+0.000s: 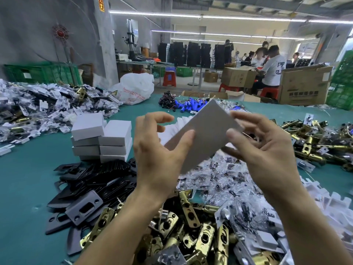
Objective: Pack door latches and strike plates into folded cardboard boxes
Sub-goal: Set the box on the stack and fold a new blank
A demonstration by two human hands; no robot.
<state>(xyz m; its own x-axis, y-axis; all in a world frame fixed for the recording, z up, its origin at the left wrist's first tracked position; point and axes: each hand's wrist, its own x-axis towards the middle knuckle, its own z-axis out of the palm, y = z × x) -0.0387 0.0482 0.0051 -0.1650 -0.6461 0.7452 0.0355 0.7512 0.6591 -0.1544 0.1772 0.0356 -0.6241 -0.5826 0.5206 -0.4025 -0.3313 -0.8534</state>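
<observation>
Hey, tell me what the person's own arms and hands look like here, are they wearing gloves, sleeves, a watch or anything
Both are bare. The left hand and right hand have no gloves, rings or tape that I can see. Both forearms are uncovered down to the frame edge, with no sleeve, watch or wristband in view. Fingernails are short and unpainted.

We see a teal-covered table (28, 169) heaped with parts: closed white boxes (102, 138) stacked left of centre, black strike plates (91, 186) in front of them, and brass latches (191, 236) nearest us. Clear screw bags (219, 180) lie beside the latches, more brass latches (315, 142) pile at right, and blue cylinders (189, 107) sit at the far edge. A heap of bagged parts (47, 106) fills the left end.
</observation>
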